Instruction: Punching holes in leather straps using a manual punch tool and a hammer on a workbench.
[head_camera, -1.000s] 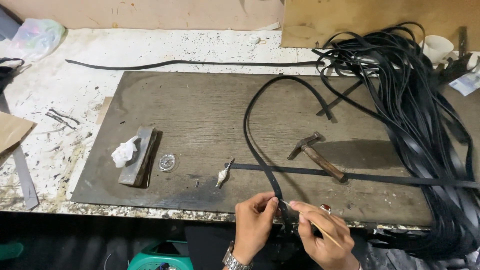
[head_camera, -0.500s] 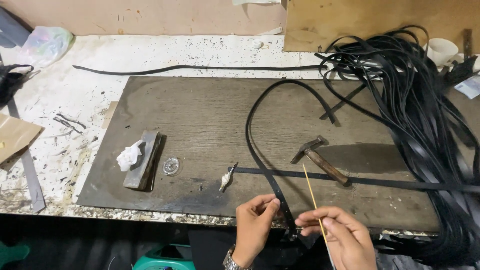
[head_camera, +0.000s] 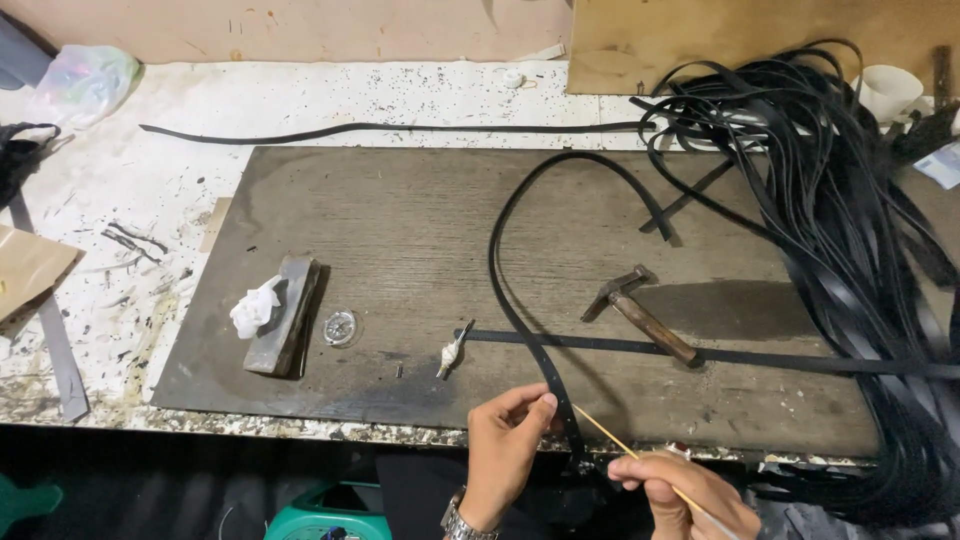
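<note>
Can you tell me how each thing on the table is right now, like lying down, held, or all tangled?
Left hand: pinching the black strap.
Right hand: gripping a thin stick.
Black strap: looped across the board, its near end held.
Thin stick: held slanted, tip at the strap.
Hammer: lying flat on the board.
Strap pile: tangled at the right.
White cup: upright.
Stone block: lying flat, white rag on it.

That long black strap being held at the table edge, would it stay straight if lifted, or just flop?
Probably flop: the black strap already curves in a wide loop across the dark board, and the pile of straps droops in tangles. It looks thin and flat, so likely light. The left hand pinches it with just fingertips, which suggests little weight.
</note>
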